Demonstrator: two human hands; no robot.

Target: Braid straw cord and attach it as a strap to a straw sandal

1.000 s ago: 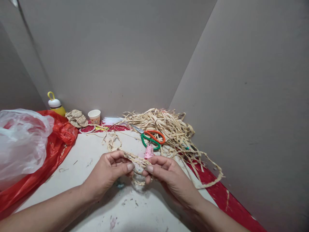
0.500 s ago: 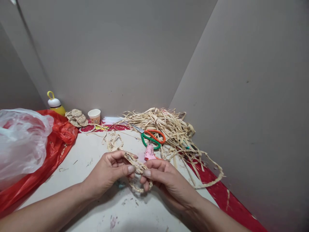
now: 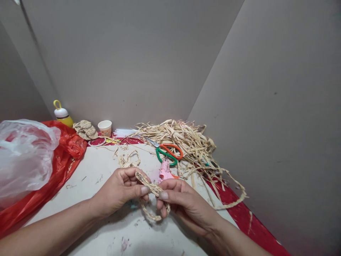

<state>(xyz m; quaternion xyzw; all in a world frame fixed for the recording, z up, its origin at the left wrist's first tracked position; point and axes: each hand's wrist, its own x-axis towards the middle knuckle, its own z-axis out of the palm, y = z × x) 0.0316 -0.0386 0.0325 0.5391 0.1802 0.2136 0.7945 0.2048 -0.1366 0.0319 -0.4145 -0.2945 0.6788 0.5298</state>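
A pale braided straw cord (image 3: 152, 187) is folded into loops between my two hands, above the white board. My left hand (image 3: 125, 188) pinches its left end between thumb and fingers. On the other side, my right hand (image 3: 177, 199) grips the folded strands, thumb on top. A loop of the cord hangs below the fingertips. Just beyond the hands lies a pink glue gun (image 3: 164, 170), partly hidden by them. Scissors (image 3: 167, 153) with one orange and one green handle rest behind it. More braided cord (image 3: 129, 159) lies past my left hand.
A heap of dry straw strips (image 3: 178, 137) fills the back right, a braid curving off it. Plastic bags (image 3: 29, 153) cover the left. Along the back stand a yellow bottle (image 3: 63, 115), a woven straw piece (image 3: 85, 130), a paper cup (image 3: 104, 128) and white sticks (image 3: 124, 133). Grey walls enclose the table.
The folded cord has turned slightly between my fingers, and its lower loop hangs a little lower. Both hands keep their pinch; the surroundings stay in place.
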